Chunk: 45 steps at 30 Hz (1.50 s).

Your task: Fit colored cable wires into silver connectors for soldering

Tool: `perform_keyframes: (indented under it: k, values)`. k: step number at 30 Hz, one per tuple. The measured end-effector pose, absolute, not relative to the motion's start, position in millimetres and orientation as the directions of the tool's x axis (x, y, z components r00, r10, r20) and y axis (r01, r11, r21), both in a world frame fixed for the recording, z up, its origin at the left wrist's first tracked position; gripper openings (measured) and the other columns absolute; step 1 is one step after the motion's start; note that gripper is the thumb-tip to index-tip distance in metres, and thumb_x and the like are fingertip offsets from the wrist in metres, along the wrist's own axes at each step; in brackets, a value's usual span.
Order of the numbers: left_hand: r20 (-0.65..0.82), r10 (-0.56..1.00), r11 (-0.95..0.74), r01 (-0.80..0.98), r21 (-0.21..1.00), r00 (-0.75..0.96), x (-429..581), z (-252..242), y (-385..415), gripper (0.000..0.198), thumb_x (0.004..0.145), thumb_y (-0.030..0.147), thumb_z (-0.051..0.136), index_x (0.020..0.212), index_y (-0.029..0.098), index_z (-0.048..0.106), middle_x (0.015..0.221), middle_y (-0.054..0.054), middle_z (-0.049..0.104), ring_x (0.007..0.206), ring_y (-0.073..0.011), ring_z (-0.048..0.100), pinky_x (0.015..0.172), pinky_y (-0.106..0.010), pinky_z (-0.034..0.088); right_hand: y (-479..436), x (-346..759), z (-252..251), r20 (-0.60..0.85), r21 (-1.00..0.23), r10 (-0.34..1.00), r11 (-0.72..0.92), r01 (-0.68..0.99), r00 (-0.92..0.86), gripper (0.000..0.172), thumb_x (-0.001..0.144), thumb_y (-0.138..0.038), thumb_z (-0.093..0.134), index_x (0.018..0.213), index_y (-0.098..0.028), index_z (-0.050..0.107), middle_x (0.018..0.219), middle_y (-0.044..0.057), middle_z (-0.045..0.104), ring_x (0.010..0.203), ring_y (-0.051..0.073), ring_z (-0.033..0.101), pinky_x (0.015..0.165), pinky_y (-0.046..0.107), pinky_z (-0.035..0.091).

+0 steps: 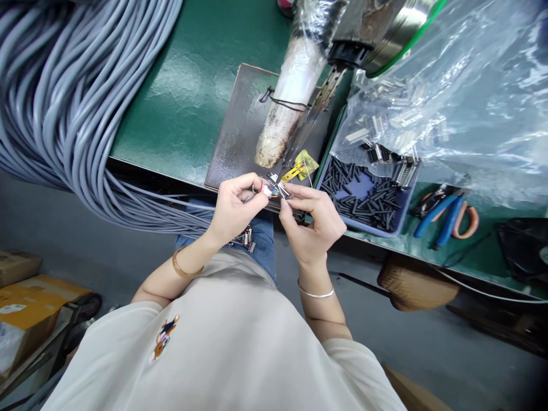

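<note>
Over the front edge of a dark board (229, 134), my two hands meet at a small multi-pin connector (279, 186). My left hand (237, 205) is closed, its thumb and forefinger pinching a cable end with thin coloured wires (271, 193) fanned out against the pins. From the other side, my right hand (315, 220) pinches the edge of the connector. Just above the fingertips come down the narrow metal tip of a soldering fixture (295, 140) and a yellow piece (294, 171) with thin solder wire beside it.
Grey cables (81, 97) heap at the left and trail across my lap, where finished-looking connector ends (246, 240) lie. A white fume tube (291, 85) and a solder spool (400, 34) hang above. Rightward are a blue tray (396, 228) of black sleeves, bagged connectors (394, 114) and pliers (449, 220).
</note>
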State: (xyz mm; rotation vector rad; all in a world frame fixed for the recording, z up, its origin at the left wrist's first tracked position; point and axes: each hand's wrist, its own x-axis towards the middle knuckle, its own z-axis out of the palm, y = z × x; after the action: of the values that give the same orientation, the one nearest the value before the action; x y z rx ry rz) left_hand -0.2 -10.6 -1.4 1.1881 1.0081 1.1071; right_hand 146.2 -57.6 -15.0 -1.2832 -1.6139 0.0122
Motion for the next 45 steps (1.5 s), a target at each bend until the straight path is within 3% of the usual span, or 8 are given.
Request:
perform_keyframes:
  k: [17, 34, 42, 45]
  values:
    - [0.023, 0.981, -0.007, -0.084, 0.996, 0.195, 0.0, -4.2, -11.2, 0.02, 0.079, 0.021, 0.069, 0.065, 0.016, 0.055, 0.072, -0.001, 0.059, 0.061, -0.0079, 0.046, 0.054, -0.02, 0.038, -55.8, 150.1, -17.6, 0.651, -0.606, 0.752, 0.433, 0.667, 0.104, 0.014, 0.085, -0.013, 0.073, 0.086, -0.024, 0.064, 0.101, 0.002, 0.08, 0.089, 0.019, 0.077, 0.076, 0.034, 0.063]
    - [0.028, 0.983, -0.017, -0.056, 0.998, 0.184, -0.2, 3.3, -8.3, 0.015, 0.074, 0.018, 0.065, 0.063, 0.015, 0.056, 0.071, -0.001, 0.059, 0.06, -0.0068, 0.044, 0.053, -0.019, 0.035, -53.0, 149.1, -12.8, 0.679, -0.569, 0.729, 0.448, 0.69, 0.087, 0.019, 0.082, -0.008, 0.077, 0.089, -0.023, 0.068, 0.101, 0.002, 0.08, 0.09, 0.017, 0.077, 0.079, 0.031, 0.063]
    - [-0.061, 0.976, 0.078, -0.071, 0.994, 0.211, -1.2, 0.7, -6.8, 0.015, 0.07, 0.017, 0.063, 0.06, 0.016, 0.052, 0.066, 0.0, 0.055, 0.062, -0.0072, 0.044, 0.054, -0.018, 0.035, -55.9, 149.4, -15.0, 0.708, -0.459, 0.705, 0.482, 0.746, -0.019, 0.019, 0.084, -0.007, 0.073, 0.091, -0.023, 0.063, 0.103, 0.005, 0.08, 0.088, 0.016, 0.078, 0.075, 0.027, 0.062]
    - [-0.083, 0.972, 0.103, -0.08, 0.991, 0.221, -3.4, 1.5, -7.5, 0.014, 0.069, 0.017, 0.065, 0.06, 0.015, 0.054, 0.068, 0.0, 0.056, 0.058, -0.0058, 0.041, 0.05, -0.018, 0.029, -56.7, 149.5, -14.9, 0.699, -0.504, 0.715, 0.469, 0.725, 0.024, 0.019, 0.085, -0.007, 0.073, 0.09, -0.023, 0.063, 0.101, 0.003, 0.08, 0.088, 0.016, 0.078, 0.076, 0.028, 0.063]
